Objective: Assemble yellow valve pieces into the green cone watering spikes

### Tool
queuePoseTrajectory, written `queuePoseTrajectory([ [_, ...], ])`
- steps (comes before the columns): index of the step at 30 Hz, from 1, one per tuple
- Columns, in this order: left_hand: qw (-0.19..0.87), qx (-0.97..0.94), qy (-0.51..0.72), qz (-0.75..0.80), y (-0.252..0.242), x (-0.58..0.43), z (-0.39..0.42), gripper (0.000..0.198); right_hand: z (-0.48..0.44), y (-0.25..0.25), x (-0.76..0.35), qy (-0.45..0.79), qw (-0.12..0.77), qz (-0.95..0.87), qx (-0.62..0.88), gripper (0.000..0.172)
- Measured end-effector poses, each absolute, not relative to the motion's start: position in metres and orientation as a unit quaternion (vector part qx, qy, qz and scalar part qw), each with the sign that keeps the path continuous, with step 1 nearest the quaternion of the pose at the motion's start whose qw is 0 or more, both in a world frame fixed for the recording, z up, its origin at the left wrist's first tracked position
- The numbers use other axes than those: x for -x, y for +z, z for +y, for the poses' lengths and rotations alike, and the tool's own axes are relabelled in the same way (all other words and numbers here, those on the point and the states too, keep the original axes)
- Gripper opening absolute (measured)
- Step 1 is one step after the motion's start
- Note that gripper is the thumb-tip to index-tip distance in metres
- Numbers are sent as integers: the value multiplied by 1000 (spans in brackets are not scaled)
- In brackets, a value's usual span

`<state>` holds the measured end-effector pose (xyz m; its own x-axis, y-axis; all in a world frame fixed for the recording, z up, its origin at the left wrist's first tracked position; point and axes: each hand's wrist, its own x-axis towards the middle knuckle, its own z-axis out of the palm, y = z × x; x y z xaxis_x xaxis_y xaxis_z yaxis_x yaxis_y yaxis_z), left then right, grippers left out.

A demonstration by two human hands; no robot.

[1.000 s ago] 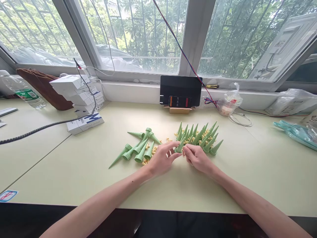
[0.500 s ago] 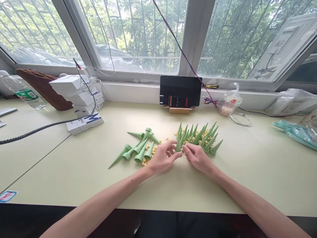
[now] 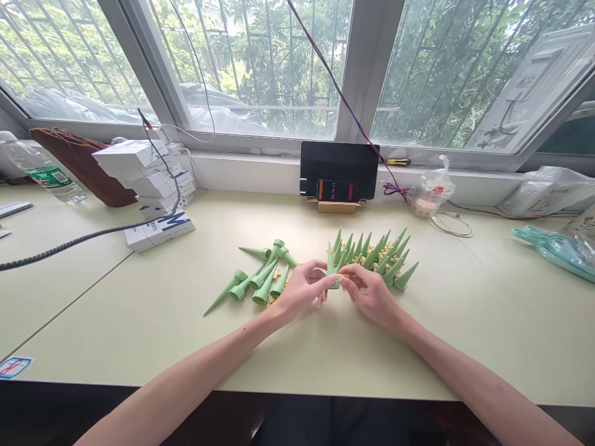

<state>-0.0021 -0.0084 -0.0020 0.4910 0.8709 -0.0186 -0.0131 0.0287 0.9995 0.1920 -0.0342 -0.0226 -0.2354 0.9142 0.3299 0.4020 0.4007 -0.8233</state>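
Between the fingers of my left hand (image 3: 304,290) stands a green plastic watering spike (image 3: 330,260), point up. My right hand (image 3: 372,294) pinches a small yellow plastic piece (image 3: 343,276) against the side of this spike, low down; whether it sits inside the spike is hidden by my fingertips. Just behind my right hand, several upright green spikes (image 3: 360,244) with yellow pieces at their sides form a cluster. To the left of my left hand lies a loose pile of green spikes (image 3: 263,279), caps and points in mixed directions, partly over some yellow pieces (image 3: 276,272).
A phone (image 3: 338,191) showing a timer leans on a black tablet (image 3: 339,164) at the back. White boxes (image 3: 160,229) are stacked at left, near a plastic bottle (image 3: 49,176). A bagged cup (image 3: 430,192) and a teal item (image 3: 555,248) lie at right.
My left hand has raised the spike slightly and shifted it a little left. My right hand's fingers have come up, and the yellow piece now shows at the spike's side.
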Motion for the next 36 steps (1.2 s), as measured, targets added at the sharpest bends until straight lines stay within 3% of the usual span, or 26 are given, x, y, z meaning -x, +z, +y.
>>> queuePoseTrajectory([
  [19, 549, -674, 352, 347, -3, 3, -12, 37, -34, -24, -194, 300, 412, -743, 434, 31],
  [24, 532, -696, 346, 334, -6, 3, -12, 34, -34, -24, -195, 297, 413, -742, 438, 39],
  [36, 413, -773, 363, 316, -14, 1, -15, 32, -33, -26, -195, 270, 404, -744, 458, 44],
])
